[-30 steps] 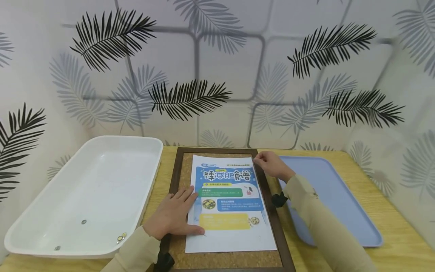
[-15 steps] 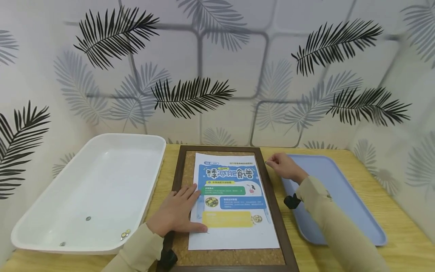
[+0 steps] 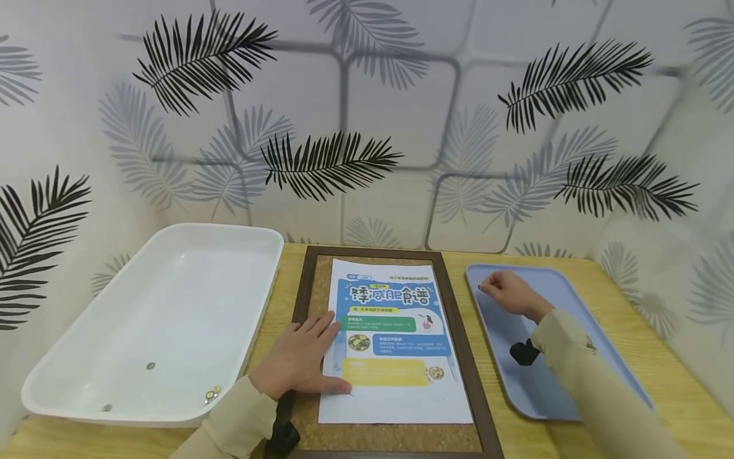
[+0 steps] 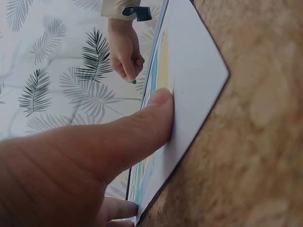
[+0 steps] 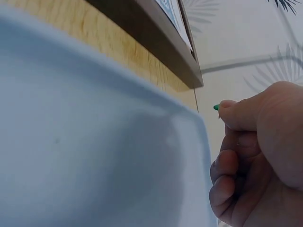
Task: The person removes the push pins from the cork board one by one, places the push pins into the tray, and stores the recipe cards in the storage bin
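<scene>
A printed poster (image 3: pixel 395 405) lies on a brown-framed corkboard (image 3: pixel 390 438). My left hand (image 3: pixel 301 357) rests flat on the poster's left edge, fingers spread, with the thumb on the paper's lower part in the left wrist view. Over the blue tray (image 3: pixel 533 395), to the right of the board, my right hand (image 3: pixel 510 294) pinches a small green push pin (image 5: pixel 216 107) between thumb and forefinger. Most of the pin is hidden by the fingers; its green head and a thin tip show in the right wrist view. That hand's other fingers are curled in.
A deep white tray (image 3: pixel 172 306) stands left of the board, with several small round metal pieces (image 3: pixel 212 394) on its floor. The wooden table (image 3: pixel 642 338) carries everything. A leaf-patterned wall covering (image 3: pixel 367 204) rises behind it.
My right hand has moved right, from the poster's top right corner across the frame to above the blue tray, with the push pin pinched. The left hand stays on the poster.
</scene>
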The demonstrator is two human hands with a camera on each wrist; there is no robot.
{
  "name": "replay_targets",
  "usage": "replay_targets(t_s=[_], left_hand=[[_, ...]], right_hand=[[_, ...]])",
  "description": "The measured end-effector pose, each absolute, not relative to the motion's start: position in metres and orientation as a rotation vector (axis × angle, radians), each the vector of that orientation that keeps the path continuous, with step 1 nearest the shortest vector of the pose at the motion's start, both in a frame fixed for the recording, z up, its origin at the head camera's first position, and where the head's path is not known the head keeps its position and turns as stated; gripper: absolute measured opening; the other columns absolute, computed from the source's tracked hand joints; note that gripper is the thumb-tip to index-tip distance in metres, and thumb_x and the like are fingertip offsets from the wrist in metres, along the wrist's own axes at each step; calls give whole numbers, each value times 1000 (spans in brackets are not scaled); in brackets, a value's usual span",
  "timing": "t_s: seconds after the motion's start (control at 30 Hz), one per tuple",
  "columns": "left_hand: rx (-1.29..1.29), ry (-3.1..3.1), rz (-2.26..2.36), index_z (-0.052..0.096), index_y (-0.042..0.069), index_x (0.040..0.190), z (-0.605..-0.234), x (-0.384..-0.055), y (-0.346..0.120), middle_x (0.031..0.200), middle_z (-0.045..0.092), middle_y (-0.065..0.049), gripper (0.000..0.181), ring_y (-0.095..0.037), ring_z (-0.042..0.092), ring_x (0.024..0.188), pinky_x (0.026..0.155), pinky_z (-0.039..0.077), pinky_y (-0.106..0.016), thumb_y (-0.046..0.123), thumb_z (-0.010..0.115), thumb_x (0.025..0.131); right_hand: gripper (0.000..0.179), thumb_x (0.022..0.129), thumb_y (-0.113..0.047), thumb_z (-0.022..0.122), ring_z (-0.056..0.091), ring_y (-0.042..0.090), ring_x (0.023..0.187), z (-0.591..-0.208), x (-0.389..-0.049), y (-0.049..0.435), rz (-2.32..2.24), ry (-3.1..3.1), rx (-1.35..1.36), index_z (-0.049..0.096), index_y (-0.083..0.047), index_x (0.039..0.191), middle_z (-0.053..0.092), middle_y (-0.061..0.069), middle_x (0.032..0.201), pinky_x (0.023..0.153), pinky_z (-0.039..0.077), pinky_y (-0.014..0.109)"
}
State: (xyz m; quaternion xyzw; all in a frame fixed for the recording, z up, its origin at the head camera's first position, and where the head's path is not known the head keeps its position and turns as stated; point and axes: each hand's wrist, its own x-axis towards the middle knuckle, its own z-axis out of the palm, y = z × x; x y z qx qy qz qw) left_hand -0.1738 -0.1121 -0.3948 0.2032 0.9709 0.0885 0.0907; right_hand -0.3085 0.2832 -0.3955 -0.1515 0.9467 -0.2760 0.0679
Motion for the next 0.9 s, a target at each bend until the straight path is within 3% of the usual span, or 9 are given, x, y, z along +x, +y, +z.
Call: replay_targets(t_s=[0.9], left_hand=[[601, 2875, 269, 38, 6, 147, -395, -175, -110, 157, 29, -12, 102, -32, 28, 144, 109, 30, -55, 69, 68, 72]], right_hand=[[19, 95, -10, 56, 46, 12, 68, -401, -290, 319, -682, 2779, -518, 66, 6, 91, 61, 4, 78, 63, 39, 27]])
